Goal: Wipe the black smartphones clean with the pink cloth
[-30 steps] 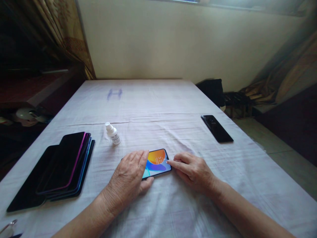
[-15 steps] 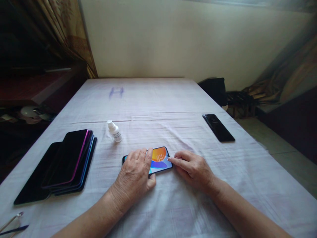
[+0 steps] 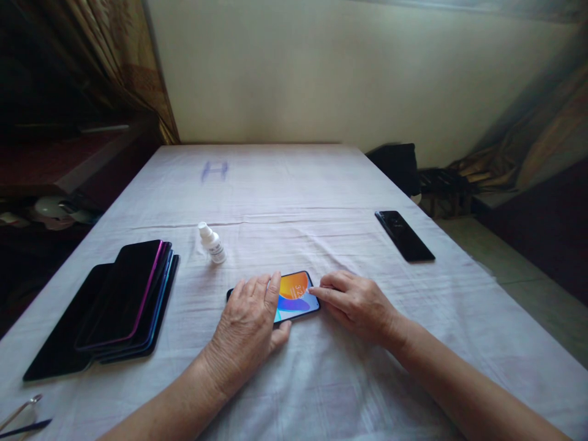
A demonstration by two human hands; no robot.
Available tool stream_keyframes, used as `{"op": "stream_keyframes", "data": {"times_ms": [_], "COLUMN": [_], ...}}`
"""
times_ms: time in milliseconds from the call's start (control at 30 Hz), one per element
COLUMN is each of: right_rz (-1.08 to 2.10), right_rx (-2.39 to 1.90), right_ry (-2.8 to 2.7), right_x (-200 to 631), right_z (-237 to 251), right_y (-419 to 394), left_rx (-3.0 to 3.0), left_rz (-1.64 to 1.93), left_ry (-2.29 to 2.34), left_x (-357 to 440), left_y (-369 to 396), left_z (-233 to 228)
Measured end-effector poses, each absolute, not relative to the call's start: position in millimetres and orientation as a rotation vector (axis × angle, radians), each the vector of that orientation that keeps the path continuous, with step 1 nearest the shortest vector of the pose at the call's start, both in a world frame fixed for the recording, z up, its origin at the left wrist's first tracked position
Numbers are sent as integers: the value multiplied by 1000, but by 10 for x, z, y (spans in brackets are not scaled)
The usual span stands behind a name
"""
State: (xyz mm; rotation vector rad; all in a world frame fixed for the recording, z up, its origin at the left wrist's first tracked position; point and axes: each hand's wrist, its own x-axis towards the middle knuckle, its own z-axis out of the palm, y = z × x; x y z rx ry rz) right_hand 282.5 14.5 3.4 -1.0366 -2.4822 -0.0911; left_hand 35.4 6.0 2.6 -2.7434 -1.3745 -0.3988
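A lit smartphone (image 3: 298,297) lies on the cloth in front of me, its screen showing an orange and blue wallpaper with clock digits. My left hand (image 3: 252,306) covers its left part, fingers over the glass toward the far edge and the thumb along the near edge, gripping it. From the right, my right hand (image 3: 356,303) reaches over the phone's right end. Its fingers are pressed together, with the tips on the screen beside the digits. Something small and pale shows at those fingertips, too small to name.
Several dark phones (image 3: 124,294) are stacked at the left. A small white spray bottle (image 3: 212,244) stands behind the lit phone. Another black phone (image 3: 404,236) lies at the right. Thin tools (image 3: 22,416) lie at the lower left corner, on the white tablecloth (image 3: 285,190).
My right fingertips have slid slightly left along the screen, toward the digits. The left hand keeps its grip on the smartphone, nearly still.
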Motion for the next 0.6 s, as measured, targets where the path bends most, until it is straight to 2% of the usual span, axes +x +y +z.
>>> {"op": "stream_keyframes", "data": {"times_ms": [600], "right_rz": [8], "right_rx": [-1014], "right_ry": [-2362], "right_x": [2816], "right_z": [-100], "right_y": [170], "left_rx": [-2812], "left_rz": [-401], "left_ry": [-1374], "left_x": [361], "left_y": [57], "left_z": [53]}}
